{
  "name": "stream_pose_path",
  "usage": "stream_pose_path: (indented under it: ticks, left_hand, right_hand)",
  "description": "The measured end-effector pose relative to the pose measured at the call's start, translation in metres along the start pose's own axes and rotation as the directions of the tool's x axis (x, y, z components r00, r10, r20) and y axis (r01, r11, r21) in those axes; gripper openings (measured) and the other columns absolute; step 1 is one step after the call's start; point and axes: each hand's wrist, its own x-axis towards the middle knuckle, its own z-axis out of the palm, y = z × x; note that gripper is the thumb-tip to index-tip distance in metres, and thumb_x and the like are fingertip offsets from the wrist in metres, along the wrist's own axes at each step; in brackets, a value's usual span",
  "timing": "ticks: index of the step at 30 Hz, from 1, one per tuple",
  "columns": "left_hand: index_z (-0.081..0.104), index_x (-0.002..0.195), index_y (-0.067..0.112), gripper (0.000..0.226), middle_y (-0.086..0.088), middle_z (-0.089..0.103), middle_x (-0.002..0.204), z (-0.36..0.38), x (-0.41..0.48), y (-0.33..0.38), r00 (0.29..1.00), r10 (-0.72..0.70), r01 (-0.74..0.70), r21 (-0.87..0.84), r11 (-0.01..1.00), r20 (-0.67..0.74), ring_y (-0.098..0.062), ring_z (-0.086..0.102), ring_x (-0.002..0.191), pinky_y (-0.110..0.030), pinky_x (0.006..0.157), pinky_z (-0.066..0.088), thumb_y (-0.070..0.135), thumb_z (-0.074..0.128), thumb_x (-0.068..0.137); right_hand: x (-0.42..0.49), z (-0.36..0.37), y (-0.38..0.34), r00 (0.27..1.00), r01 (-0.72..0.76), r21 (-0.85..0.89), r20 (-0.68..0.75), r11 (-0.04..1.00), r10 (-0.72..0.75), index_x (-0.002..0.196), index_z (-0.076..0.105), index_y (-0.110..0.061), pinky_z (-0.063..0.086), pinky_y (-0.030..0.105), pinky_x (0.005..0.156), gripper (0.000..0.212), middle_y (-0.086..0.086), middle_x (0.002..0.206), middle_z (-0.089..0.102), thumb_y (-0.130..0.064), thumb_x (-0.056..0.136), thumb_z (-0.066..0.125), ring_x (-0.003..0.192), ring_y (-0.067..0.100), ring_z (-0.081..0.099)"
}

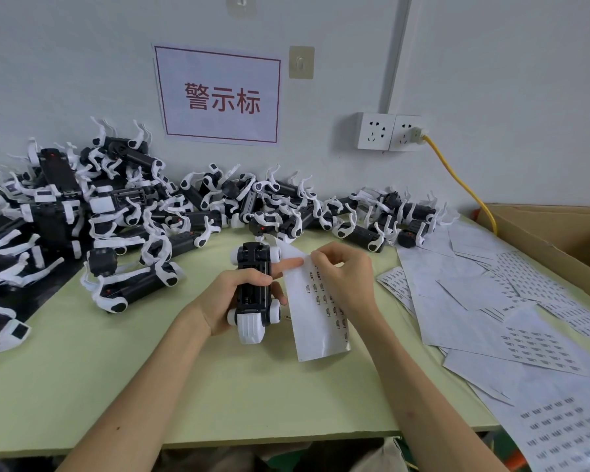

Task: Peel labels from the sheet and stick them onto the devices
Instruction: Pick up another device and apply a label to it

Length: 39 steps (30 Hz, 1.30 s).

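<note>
At the table's (pixel 82 386) middle, the left hand (pixel 232 298) grips a device (pixel 254 294); just right, the right hand (pixel 341 274) pinches the label sheet (pixel 315 318). More devices (pixel 133 212) are piled far left, and loose sheets (pixel 511 311) lie to the right.

Left hand (pixel 233 301) curled in grip; right hand (pixel 342 278) pinching, fingers bent.

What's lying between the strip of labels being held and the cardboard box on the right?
Loose label sheets, overlapping on the green table, fill that stretch, as the head view shows.
</note>
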Motion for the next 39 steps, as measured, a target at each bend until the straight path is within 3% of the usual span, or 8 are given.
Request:
stream_pose_path:
  ticks: [7, 10, 13, 17, 25, 29, 33, 39]
  left_hand:
    - [0.066, 0.136, 0.023, 0.066, -0.017, 0.052, 0.105, 0.0, 0.001, -0.002, 1.0, 0.01, -0.01, -0.015, 1.0, -0.015, -0.022, 0.066, 0.069, -0.031, 0.065, 0.054, 0.031, 0.069, 0.071]
    - [0.067, 0.134, 0.023, 0.064, -0.018, 0.051, 0.114, 0.0, 0.002, -0.002, 0.995, 0.067, -0.068, -0.012, 0.998, -0.074, -0.023, 0.065, 0.07, -0.032, 0.068, 0.054, 0.032, 0.069, 0.071]
    - [0.067, 0.135, 0.022, 0.063, -0.017, 0.053, 0.115, 0.0, 0.003, -0.003, 0.993, 0.076, -0.08, -0.039, 0.996, -0.087, -0.021, 0.065, 0.072, -0.032, 0.07, 0.055, 0.031, 0.069, 0.072]
    - [0.064, 0.137, 0.029, 0.067, -0.013, 0.065, 0.088, 0.002, 0.002, -0.002, 0.996, 0.054, -0.053, 0.013, 0.998, -0.068, -0.024, 0.066, 0.072, -0.032, 0.069, 0.055, 0.034, 0.07, 0.07]
    - [0.065, 0.137, 0.027, 0.07, -0.014, 0.063, 0.089, 0.002, -0.001, 0.0, 0.998, 0.03, -0.028, 0.042, 0.999, -0.047, -0.023, 0.063, 0.074, -0.032, 0.072, 0.054, 0.036, 0.074, 0.069]
    - [0.064, 0.138, 0.026, 0.08, -0.015, 0.064, 0.091, 0.002, -0.002, 0.0, 0.999, 0.037, -0.037, 0.022, 0.999, -0.009, -0.023, 0.063, 0.074, -0.032, 0.072, 0.054, 0.043, 0.084, 0.062]
    - [0.063, 0.14, 0.024, 0.077, -0.017, 0.064, 0.091, 0.001, -0.003, 0.0, 0.999, 0.033, -0.033, 0.002, 0.999, -0.027, -0.022, 0.063, 0.073, -0.031, 0.069, 0.054, 0.037, 0.08, 0.066]
    - [0.067, 0.135, 0.024, 0.067, -0.015, 0.065, 0.089, 0.004, -0.002, 0.0, 0.997, 0.021, -0.022, -0.007, 1.0, -0.07, -0.023, 0.063, 0.073, -0.03, 0.068, 0.053, 0.035, 0.07, 0.068]
  right_hand:
    - [0.007, -0.01, 0.004, 0.992, -0.124, 0.144, -0.006, 0.982, 0.126, 0.084, 0.072, -0.019, 0.044, 0.02, 0.058, 0.013, -0.006, 0.082, 0.074, -0.021, 0.095, 0.064, 0.062, 0.006, 0.055]
    - [0.006, -0.012, 0.003, 0.946, -0.312, 0.243, 0.174, 0.919, 0.275, 0.111, 0.065, -0.024, 0.051, 0.029, 0.072, 0.017, -0.002, 0.105, 0.07, -0.034, 0.098, 0.064, 0.086, 0.015, 0.067]
    - [0.005, -0.009, 0.002, 0.892, -0.412, 0.305, 0.329, 0.859, 0.31, 0.122, 0.063, -0.027, 0.056, 0.034, 0.079, 0.028, 0.002, 0.103, 0.073, -0.021, 0.096, 0.068, 0.087, 0.018, 0.07]
    - [0.004, -0.011, 0.0, 0.956, -0.26, 0.36, 0.229, 0.896, 0.185, 0.111, 0.069, -0.025, 0.057, 0.032, 0.066, 0.03, 0.003, 0.089, 0.07, -0.002, 0.092, 0.066, 0.074, 0.017, 0.068]
    - [0.002, -0.011, -0.003, 0.977, -0.082, 0.23, 0.21, 0.97, 0.033, 0.105, 0.076, -0.023, 0.058, 0.036, 0.076, 0.025, -0.004, 0.114, 0.073, -0.003, 0.092, 0.071, 0.08, 0.015, 0.067]
    - [0.004, -0.012, -0.001, 0.974, -0.038, 0.126, 0.226, 0.991, 0.008, 0.11, 0.077, -0.02, 0.057, 0.039, 0.078, 0.024, -0.002, 0.111, 0.073, -0.008, 0.089, 0.077, 0.081, 0.027, 0.064]
    - [0.005, -0.012, 0.005, 0.975, -0.006, 0.048, 0.223, 0.999, -0.005, 0.105, 0.078, -0.025, 0.047, 0.02, 0.066, 0.02, -0.009, 0.091, 0.071, -0.017, 0.088, 0.08, 0.069, 0.008, 0.056]
    - [0.005, -0.007, 0.01, 0.989, 0.084, -0.033, 0.125, 0.996, -0.079, 0.095, 0.081, -0.03, 0.049, 0.024, 0.076, 0.013, -0.005, 0.099, 0.059, -0.023, 0.084, 0.084, 0.087, 0.011, 0.059]
